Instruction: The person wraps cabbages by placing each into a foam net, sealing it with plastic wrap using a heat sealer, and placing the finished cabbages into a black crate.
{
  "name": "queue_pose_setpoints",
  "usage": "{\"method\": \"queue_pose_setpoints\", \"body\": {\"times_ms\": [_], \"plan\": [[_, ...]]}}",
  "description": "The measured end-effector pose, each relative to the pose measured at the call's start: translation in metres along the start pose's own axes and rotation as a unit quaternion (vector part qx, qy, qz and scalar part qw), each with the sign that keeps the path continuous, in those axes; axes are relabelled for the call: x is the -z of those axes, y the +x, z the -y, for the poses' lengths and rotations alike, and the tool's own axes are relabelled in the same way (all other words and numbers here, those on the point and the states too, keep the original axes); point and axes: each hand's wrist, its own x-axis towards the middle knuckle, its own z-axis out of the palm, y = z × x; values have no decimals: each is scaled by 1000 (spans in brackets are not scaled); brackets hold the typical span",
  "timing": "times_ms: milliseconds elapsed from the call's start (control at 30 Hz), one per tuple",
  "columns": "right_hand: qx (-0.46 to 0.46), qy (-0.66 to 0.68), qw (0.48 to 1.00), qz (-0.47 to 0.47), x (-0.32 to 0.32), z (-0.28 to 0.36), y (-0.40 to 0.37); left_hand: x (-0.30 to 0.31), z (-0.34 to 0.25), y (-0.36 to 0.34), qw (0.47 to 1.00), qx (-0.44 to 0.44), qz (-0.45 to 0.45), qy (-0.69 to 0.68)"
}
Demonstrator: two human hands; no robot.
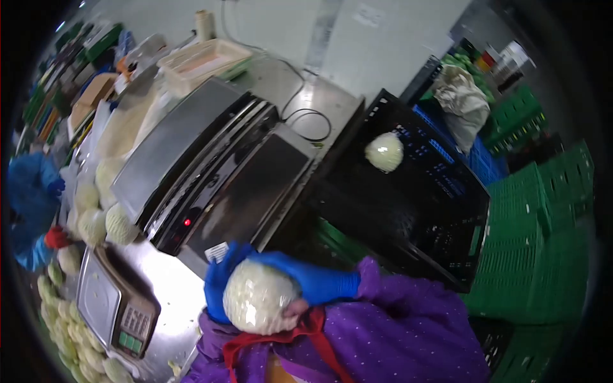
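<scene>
Nearest us, our grip is filled by a round, pale green cabbage in clear, shiny film point(246, 300), close against our chest. Our left hand point(217, 290), in a blue glove, cups its left side; our right hand point(319, 279), gloved alike, spans its top and right side. To hold it well, we do best to spread the pressure through palms and flat fingers, since the film looks slick and a pinching fingertip could tear or ruck it. The underside is hidden, so we cannot tell how the film lies there.

A white printed label point(216, 252) is just beyond our left fingers, near enough to catch a careless knuckle. To the left, a grey scale point(137, 316) sits on the shiny steel surface point(175, 290). Farther right, a second wrapped cabbage point(384, 152) lies in a black plastic crate point(377, 204), well apart from our hands.
</scene>
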Motion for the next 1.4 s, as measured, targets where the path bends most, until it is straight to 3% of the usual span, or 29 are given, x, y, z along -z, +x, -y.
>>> {"method": "queue_pose_setpoints", "body": {"times_ms": [33, 67, 100, 133, 167, 200, 233, 267, 333, 400, 467, 500, 533, 600, 633, 700, 800, 833, 867, 967, 1033, 1067, 1133, 1233, 1267, 1333, 1400], "plan": [[-9, 8, 999, -38, 17, 6, -5, -33, -8, 20, 1000, 1, 5, -27], [5, 109, 991, -73, 43, -5, -14, -71, -13, 38, 999, 0, 9, -54], [73, 126, 982, -117, 70, -23, -24, -98, -8, 56, 999, -20, 42, -18], [19, 247, 958, -144, 101, -42, -50, -120, 1, 74, 996, -42, 75, 16], [59, 484, 857, -164, 117, -23, -64, -130, 11, 94, 986, -68, 134, 73], [-40, 337, 876, -342, 137, -4, -87, -135, 26, 114, 971, -99, 175, 127], [15, 323, 886, -332, 168, -7, -110, -130, 35, 130, 952, -96, 173, 231], [153, 483, 841, -187, 207, -34, -135, -128, 41, 145, 923, -95, 170, 333], [90, 440, 821, -353, 246, -74, -171, -134, 61, 168, 906, -52, 166, 387], [78, 404, 820, -398, 268, -116, -182, -145, 85, 189, 871, -26, 219, 439], [61, 410, 825, -384, 284, -146, -173, -153, 106, 215, 775, -44, 268, 570], [61, 375, 849, -367, 286, -146, -165, -157, 113, 230, 700, -77, 320, 634], [53, 361, 845, -391, 292, -158, -157, -160, 121, 242, 649, -47, 318, 690], [31, 363, 835, -413, 305, -176, -133, -177, 128, 263, 564, 154, 288, 758], [40, 396, 820, -411, 303, -166, -123, -174, 136, 276, 518, 202, 300, 775], [5, 221, 859, -463, 309, -179, -102, -146, 158, 306, 422, 302, 320, 793], [-9, 33, 861, -507, 308, -181, -94, -116, 184, 327, 275, 314, 329, 847], [-16, -44, 856, -514, 310, -184, -98, -107, 190, 333, 251, 312, 336, 852], [-24, -122, 847, -517, 313, -187, -104, -99, 196, 339, 254, 320, 338, 848], [-130, 11, 852, -507, 322, -191, -152, -77, 207, 353, 277, 317, 359, 833], [-176, 144, 772, -593, 336, -164, -177, -59, 214, 354, 322, 274, 387, 820], [-183, 186, 735, -626, 347, -160, -186, -60, 215, 354, 304, 308, 380, 817], [-110, 190, 749, -625, 368, -171, -175, -96, 205, 349, 265, 375, 369, 808], [-36, 181, 800, -571, 391, -179, -140, -98, 199, 348, 282, 372, 368, 804], [-4, 157, 820, -550, 394, -186, -125, -93, 200, 346, 275, 315, 356, 836], [0, 156, 804, -574, 392, -189, -110, -75, 205, 336, 255, 203, 324, 888], [-18, 192, 801, -567, 393, -196, -115, -68, 209, 344, 271, 255, 338, 864]]}}
